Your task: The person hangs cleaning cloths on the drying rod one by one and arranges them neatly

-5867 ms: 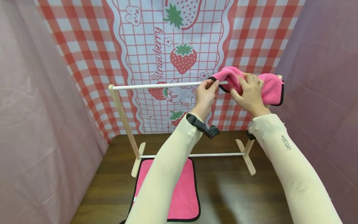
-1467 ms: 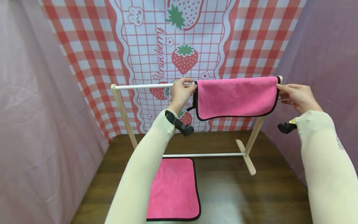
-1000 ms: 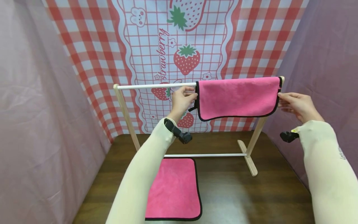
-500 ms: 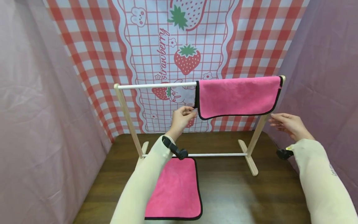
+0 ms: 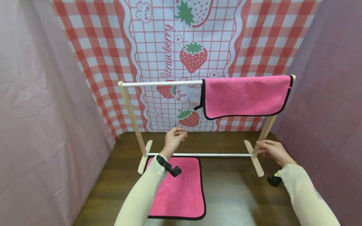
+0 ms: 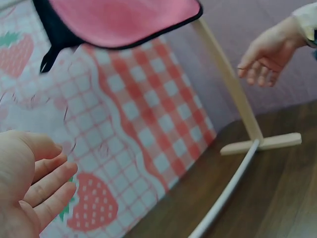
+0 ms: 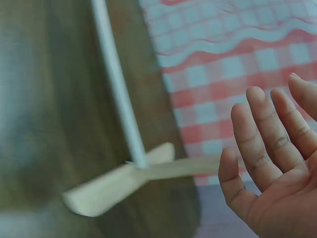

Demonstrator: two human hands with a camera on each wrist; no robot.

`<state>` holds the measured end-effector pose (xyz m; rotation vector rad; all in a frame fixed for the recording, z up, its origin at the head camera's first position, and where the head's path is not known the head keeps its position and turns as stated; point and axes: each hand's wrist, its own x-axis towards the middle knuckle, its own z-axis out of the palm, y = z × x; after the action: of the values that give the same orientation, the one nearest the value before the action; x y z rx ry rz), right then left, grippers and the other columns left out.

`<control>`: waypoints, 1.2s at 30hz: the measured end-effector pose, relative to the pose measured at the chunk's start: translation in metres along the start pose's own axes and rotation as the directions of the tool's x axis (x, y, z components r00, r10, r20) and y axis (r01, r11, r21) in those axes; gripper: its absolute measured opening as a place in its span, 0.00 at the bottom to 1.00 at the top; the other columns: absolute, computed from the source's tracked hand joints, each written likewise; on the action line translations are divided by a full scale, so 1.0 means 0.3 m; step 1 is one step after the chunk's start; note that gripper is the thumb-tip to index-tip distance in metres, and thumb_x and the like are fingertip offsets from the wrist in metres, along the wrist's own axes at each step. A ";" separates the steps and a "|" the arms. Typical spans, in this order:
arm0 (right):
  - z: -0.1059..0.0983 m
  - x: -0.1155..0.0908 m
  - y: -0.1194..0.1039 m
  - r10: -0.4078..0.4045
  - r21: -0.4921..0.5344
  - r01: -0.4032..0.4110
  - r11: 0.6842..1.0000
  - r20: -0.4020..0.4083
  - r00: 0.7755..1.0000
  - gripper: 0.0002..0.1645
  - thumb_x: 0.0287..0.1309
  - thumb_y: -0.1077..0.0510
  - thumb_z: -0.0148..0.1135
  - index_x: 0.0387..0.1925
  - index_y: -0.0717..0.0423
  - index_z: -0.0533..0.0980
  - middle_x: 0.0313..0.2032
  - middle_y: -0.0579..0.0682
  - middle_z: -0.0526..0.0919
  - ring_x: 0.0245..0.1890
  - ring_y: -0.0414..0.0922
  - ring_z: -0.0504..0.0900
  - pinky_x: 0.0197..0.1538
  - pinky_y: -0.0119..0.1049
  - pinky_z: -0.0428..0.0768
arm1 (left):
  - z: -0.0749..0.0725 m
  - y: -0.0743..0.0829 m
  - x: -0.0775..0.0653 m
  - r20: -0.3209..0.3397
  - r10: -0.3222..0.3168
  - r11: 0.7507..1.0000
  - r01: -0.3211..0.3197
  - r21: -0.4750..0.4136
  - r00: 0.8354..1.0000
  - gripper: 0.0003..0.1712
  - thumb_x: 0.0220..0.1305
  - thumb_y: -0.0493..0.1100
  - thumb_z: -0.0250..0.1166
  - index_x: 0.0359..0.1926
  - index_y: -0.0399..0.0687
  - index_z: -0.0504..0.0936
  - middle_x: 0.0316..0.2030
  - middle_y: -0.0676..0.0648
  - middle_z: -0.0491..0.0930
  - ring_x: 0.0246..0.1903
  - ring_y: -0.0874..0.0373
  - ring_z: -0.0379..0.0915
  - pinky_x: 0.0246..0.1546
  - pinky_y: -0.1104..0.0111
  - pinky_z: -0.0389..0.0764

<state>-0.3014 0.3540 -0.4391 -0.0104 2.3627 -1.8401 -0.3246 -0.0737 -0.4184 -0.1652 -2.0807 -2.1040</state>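
A pink towel [image 5: 246, 95] with black edging hangs folded over the right half of the rack's white top bar [image 5: 164, 83]. From its left edge sticks out a small black loop [image 6: 48, 58]. A second pink towel [image 5: 183, 191] lies flat on the table, partly covered by the left forearm. My left hand [image 5: 173, 141] is in the air above that towel's far edge, fingers relaxed and holding nothing. Beside the rack's right post [image 5: 267, 127] is my right hand [image 5: 272, 151], its fingers loosely bent and nothing in them, as the right wrist view [image 7: 277, 163] also shows.
The rack stands on wooden feet [image 5: 254, 159] joined by a low white bar [image 5: 215, 154]. Behind it hangs a red-checked strawberry cloth [image 5: 195, 56]. Pink curtains [image 5: 42, 125] close off both sides of the brown wooden table [image 5: 232, 194].
Earlier both hands spread the towel along the bar and held its side edges. They have since let go and come down toward the table; the towel stays hanging.
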 end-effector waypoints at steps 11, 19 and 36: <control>0.215 -0.036 0.157 0.039 -0.160 -0.027 0.987 0.077 0.996 0.24 0.70 0.52 0.58 0.53 0.70 0.77 0.41 0.57 0.87 0.39 0.49 0.86 0.45 0.48 0.81 | -0.170 -0.118 -0.049 -0.179 -0.074 0.997 0.078 0.015 0.981 0.11 0.62 0.29 0.65 0.45 0.27 0.80 0.35 0.36 0.85 0.31 0.61 0.82 0.38 0.62 0.86; 0.378 -0.062 0.254 0.032 -0.115 -0.014 0.993 0.158 0.987 0.24 0.68 0.56 0.59 0.51 0.76 0.74 0.37 0.57 0.87 0.32 0.45 0.83 0.35 0.41 0.80 | -0.299 -0.175 -0.068 -0.327 -0.068 0.998 0.061 -0.030 0.943 0.13 0.60 0.27 0.64 0.46 0.24 0.77 0.31 0.42 0.84 0.26 0.66 0.79 0.28 0.72 0.83; 0.697 -0.113 0.303 -0.337 -0.328 0.421 0.846 0.283 0.898 0.10 0.58 0.61 0.68 0.40 0.64 0.81 0.32 0.46 0.84 0.33 0.37 0.79 0.37 0.32 0.79 | -0.475 -0.103 0.006 -0.587 0.092 0.995 -0.096 0.024 0.804 0.29 0.52 0.22 0.67 0.56 0.28 0.70 0.51 0.34 0.72 0.45 0.54 0.71 0.42 0.78 0.74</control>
<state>-0.2352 0.1785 -0.5730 -0.7379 2.6518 -1.3735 -0.3261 -0.2159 -0.4505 0.3416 -1.6480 -1.7916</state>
